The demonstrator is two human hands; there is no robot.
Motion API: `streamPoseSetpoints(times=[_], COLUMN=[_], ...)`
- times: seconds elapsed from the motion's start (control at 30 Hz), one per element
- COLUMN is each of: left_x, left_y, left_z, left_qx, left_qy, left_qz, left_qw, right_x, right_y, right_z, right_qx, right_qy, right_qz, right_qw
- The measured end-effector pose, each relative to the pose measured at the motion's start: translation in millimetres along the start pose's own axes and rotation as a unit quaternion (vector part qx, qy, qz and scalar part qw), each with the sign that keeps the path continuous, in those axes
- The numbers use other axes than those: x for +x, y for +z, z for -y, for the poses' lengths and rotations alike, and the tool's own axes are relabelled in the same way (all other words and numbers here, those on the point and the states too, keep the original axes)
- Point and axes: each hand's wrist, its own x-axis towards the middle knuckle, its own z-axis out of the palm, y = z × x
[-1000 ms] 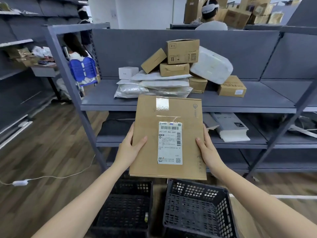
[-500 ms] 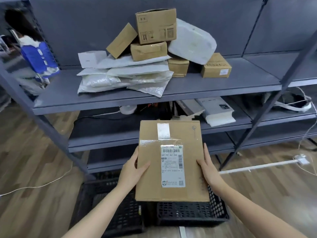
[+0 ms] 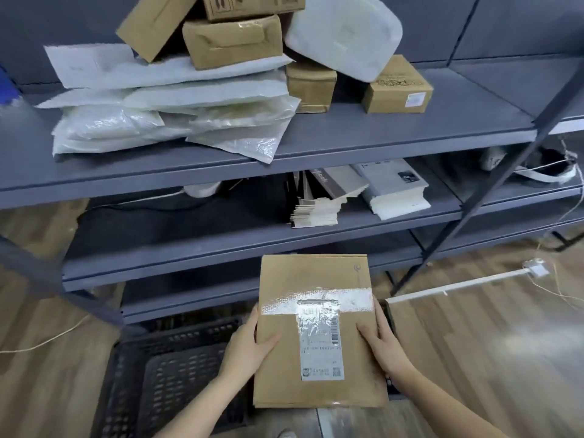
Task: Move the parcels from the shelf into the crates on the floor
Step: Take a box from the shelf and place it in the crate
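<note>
I observe the flat cardboard parcel [image 3: 316, 333], label side up, held low in front of the shelf [image 3: 347, 143] and above the black crates [image 3: 164, 368] on the floor. The left hand [image 3: 249, 346] clasps its left edge, thumb laid across the top face. The right hand [image 3: 380, 343] clasps the right edge likewise, fingers extended along the side. Both forearms reach forward, converging. Remaining parcels [image 3: 177, 99] lie heaped on the shelf.

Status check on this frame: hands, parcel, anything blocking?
Left hand and right hand grip flat cardboard parcel by its sides. Parcel held above black crates, not yet in. Nothing in the way.
</note>
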Motion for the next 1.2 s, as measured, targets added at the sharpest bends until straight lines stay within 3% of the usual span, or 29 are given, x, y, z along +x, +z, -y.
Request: streamPoseSetpoints(times=[0.3,0.83,1.07,1.2], left_x=[57,193,213,231], left_y=[79,219,266,298], left_z=[82,273,312,328], left_qx=[0.062,0.196,0.321,0.342], left_qy=[-0.011,0.005,0.005,-0.048], left_qz=[-0.015,-0.041,-0.020,0.023], left_qw=[0.998,0.980,0.947,0.938], right_x=[68,228,271,289], right_y=[-7,28,37,40], right_z=[-111,-352,-423,-457], right_qx=[0.000,0.062,-0.015,-0.073], right_qy=[0.041,0.028,0.009,0.016], right_qz=[-0.001,-0.001,0.018,0.010], right_qw=[0.999,0.998,1.000,0.997])
